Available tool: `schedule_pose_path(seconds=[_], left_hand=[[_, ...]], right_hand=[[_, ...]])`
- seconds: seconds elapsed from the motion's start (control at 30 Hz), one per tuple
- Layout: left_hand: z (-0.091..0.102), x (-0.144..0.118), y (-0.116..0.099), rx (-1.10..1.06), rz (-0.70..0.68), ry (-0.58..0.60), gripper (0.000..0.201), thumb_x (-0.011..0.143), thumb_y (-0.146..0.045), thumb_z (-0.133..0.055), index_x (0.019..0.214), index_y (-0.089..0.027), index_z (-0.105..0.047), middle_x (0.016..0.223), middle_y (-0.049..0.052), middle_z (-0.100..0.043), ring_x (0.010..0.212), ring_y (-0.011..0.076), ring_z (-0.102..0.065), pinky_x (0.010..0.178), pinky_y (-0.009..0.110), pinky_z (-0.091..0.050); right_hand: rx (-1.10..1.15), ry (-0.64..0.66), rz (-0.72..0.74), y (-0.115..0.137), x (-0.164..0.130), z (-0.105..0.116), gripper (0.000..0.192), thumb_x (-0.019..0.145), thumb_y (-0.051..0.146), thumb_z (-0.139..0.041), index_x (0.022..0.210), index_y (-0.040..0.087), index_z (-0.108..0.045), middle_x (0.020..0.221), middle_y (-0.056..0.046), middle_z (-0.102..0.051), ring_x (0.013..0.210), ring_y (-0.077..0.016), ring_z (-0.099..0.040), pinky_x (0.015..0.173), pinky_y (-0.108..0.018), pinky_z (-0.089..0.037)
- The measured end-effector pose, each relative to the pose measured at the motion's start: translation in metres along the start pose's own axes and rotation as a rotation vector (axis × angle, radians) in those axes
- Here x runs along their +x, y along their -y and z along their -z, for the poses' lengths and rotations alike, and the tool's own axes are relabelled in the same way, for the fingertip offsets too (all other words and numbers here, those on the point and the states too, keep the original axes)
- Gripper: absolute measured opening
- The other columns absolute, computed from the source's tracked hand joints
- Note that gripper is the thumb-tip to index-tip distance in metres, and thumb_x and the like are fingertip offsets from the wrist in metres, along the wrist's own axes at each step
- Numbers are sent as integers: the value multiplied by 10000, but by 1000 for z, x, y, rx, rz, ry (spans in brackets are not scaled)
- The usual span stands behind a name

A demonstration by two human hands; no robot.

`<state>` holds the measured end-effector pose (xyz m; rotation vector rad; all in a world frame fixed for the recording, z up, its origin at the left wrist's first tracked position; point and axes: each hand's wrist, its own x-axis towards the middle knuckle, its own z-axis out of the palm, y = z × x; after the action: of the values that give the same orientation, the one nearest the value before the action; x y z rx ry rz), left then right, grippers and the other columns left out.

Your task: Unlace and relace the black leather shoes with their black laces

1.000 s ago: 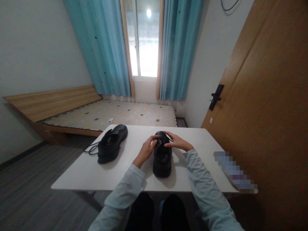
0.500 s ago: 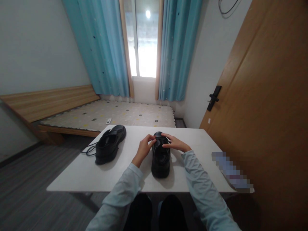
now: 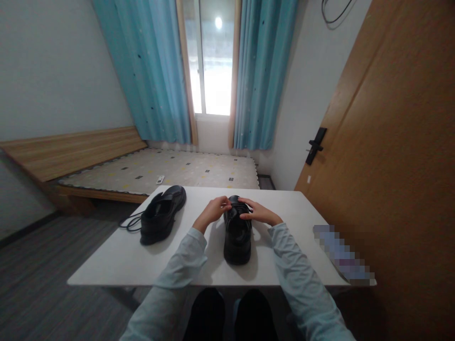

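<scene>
A black lace-up shoe (image 3: 237, 244) stands on the white table (image 3: 277, 270), its heel towards me and its toe pointing away. At the left of its lacing, my left hand (image 3: 214, 209) has thumb and fingers pinched on the shoelace, largely hidden by the fingertips. My right hand (image 3: 262, 211) grips the shoe's upper from the right, the thumb nearer to me and the fingers close to the toe. To the left lies a second black shoe (image 3: 158, 227), with a long loose shoelace (image 3: 132, 221) trailing over the table's left edge.
Beyond the table is a bed (image 3: 185, 166) with a small white remote (image 3: 160, 179) on it. A blurred-out flat item (image 3: 341, 253) lies along the table's right edge, beside a wooden door (image 3: 384, 156). Blue curtains (image 3: 266, 71) flank the window.
My left hand and forearm have shifted slightly to the left and outward. The right hand and both shoes stay nearly where they were.
</scene>
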<state>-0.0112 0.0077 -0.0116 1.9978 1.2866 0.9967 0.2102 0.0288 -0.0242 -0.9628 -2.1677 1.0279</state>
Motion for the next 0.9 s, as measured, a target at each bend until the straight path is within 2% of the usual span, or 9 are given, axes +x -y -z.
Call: schedule_pose_path(seconds=[0.17, 0.37, 0.47, 0.63, 0.9], left_hand=[[0, 0, 0, 111, 8, -41, 68, 757, -255, -579, 776, -209, -626, 833, 38, -697, 796, 211, -643, 746, 325, -489], [-6, -4, 9, -47, 0, -90, 117, 784, -306, -559, 811, -203, -608, 860, 39, -687, 837, 202, -629, 813, 352, -488], [-12, -5, 12, -100, -26, -174, 119, 796, -300, -548, 798, -189, -590, 870, 51, -652, 853, 198, -613, 808, 353, -495], [-18, -6, 9, -26, -92, -315, 107, 805, -289, -553, 803, -187, -586, 897, 56, -590, 895, 198, -566, 801, 353, -494], [-21, -8, 4, -30, -86, -310, 129, 839, -316, -516, 815, -191, -539, 827, 29, -607, 824, 180, -575, 784, 343, -474]], right_hand=[[-4, -11, 5, -2, 0, 0, 804, 628, 538, -735, 1326, 228, -483, 1428, -107, -421, 1336, -287, -352, 1126, -475, -228], [9, -6, 1, 0, 0, 0, 789, 634, 529, -736, 1324, 241, -484, 1439, -98, -407, 1345, -286, -339, 1120, -478, -241], [-3, -10, 8, 1, -1, 0, 790, 638, 532, -731, 1325, 233, -483, 1437, -102, -410, 1340, -286, -348, 1120, -475, -241], [-23, -32, 25, 2, -1, -1, 783, 623, 524, -745, 1311, 240, -500, 1422, -91, -434, 1328, -291, -366, 1125, -478, -228], [-21, -15, 6, 4, -1, 0, 795, 633, 519, -740, 1327, 231, -479, 1425, -98, -428, 1338, -286, -351, 1127, -471, -227]])
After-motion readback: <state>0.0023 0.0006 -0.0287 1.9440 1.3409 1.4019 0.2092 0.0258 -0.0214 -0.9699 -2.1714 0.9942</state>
